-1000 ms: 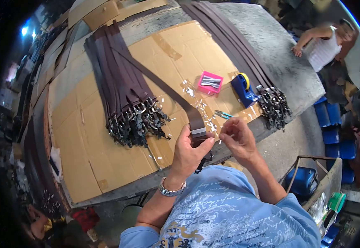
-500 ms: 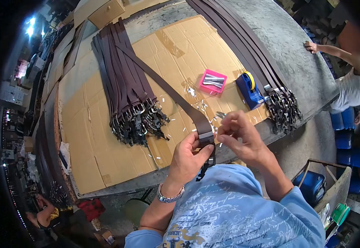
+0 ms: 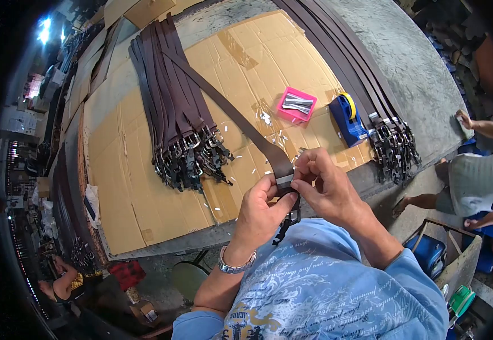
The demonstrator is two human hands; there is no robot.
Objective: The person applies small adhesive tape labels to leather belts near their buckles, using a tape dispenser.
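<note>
A dark brown belt [image 3: 240, 121] runs from the left bundle of belts [image 3: 175, 90] toward me, with its black buckle [image 3: 293, 216] hanging over the table edge. My left hand [image 3: 264, 208] grips it near the buckle, thumb on top and fingers underneath. A pale band [image 3: 284, 181] crosses the strap there. My right hand [image 3: 331, 187] is pinched at the belt's right edge, its thumb on the end of this band. Beyond the right fingers, a small metal tip [image 3: 301, 151] shows; the rest is hidden.
Cardboard [image 3: 127, 209] covers the table, scattered with white bits. A pink box [image 3: 296, 105] holds dark and pale strips. Beside it stands a blue tape dispenser [image 3: 349, 126]. More buckled belts [image 3: 395, 144] lie at right. Another person [image 3: 478, 175] is beyond the table's right edge.
My right hand has moved left and down onto the belt, thumb now at the pale band. The person at right has taken their hand off the table and moved nearer.
</note>
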